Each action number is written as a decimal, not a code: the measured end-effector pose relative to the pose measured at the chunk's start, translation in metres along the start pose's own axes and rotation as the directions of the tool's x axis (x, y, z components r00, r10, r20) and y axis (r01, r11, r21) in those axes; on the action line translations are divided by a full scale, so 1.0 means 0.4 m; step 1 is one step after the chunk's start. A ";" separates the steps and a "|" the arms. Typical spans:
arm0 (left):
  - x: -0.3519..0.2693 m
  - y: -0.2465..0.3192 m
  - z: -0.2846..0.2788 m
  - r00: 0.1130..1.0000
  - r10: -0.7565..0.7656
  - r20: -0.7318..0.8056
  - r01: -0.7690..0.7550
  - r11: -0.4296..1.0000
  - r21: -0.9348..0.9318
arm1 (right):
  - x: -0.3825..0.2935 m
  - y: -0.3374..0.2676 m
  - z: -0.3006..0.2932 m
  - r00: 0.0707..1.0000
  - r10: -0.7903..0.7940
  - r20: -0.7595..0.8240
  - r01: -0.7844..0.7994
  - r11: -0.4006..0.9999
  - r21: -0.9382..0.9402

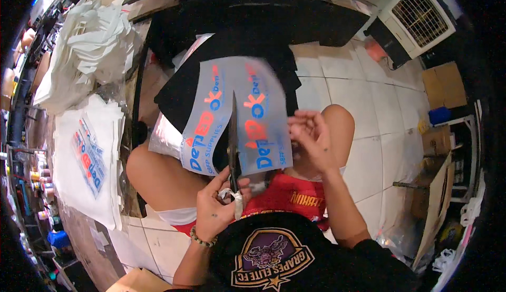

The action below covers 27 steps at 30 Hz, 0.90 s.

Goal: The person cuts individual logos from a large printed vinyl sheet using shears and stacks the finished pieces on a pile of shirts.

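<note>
My left hand [219, 201] grips the handles of large dark scissors [233, 146], which have pale wrapping on a handle. Their blades point away from me, in a slit that runs through a printed translucent sheet [263, 82]. The sheet bears blue and red lettering and parts on both sides of the blades. My right hand [314, 136] is at the sheet's right edge, fingers partly bent; whether it touches the sheet cannot be told. Beneath the sheet lies black material [178, 98], spread in front of my lap, with a shiny silvery sheet [164, 142] under its left side.
On the left, a wooden table [75, 252] holds a stack of white sheets [106, 209] with a printed piece on top, and a heap of white bags or sheets [99, 43]. An air cooler [419, 19] stands back right. Cardboard boxes [444, 84] are at the right.
</note>
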<state>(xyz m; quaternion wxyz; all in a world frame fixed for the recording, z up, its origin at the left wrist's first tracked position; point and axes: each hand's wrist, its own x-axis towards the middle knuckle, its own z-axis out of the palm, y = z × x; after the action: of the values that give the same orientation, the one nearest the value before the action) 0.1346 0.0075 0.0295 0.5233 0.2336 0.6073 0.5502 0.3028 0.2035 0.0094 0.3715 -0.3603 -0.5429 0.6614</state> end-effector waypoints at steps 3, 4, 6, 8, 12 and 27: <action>-0.005 -0.001 -0.002 1.000 0.022 -0.006 -0.022 0.999 -0.046 | 0.094 -0.074 0.003 0.995 -0.103 0.017 0.103 0.995 -0.006; -0.009 0.006 0.000 0.999 0.048 -0.012 -0.047 0.997 0.064 | 0.125 -0.097 0.004 0.986 -0.160 0.053 0.161 0.987 -0.014; -0.010 0.001 -0.003 0.974 0.224 -0.020 -0.193 0.881 0.433 | 0.202 -0.176 0.031 0.968 -0.239 0.073 0.246 0.961 -0.122; -0.012 -0.030 -0.015 0.969 0.245 -0.020 -0.204 0.849 0.488 | 0.272 -0.268 0.084 0.949 -0.234 0.210 0.288 0.915 -0.282; -0.019 -0.020 -0.011 0.951 0.308 -0.015 -0.232 0.746 0.624 | 0.386 -0.318 0.167 0.874 0.168 0.456 0.308 0.535 -0.787; -0.059 0.025 -0.125 0.960 0.164 0.226 -0.252 0.857 0.450 | 0.302 -0.234 0.077 0.500 0.109 0.859 0.169 0.961 -0.220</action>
<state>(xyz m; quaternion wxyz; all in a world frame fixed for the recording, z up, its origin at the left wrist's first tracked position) 0.0951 -0.0309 0.0399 0.4401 0.4673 0.6448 0.4150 0.2292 0.3087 0.0977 0.0076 -0.0194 -0.7481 0.6633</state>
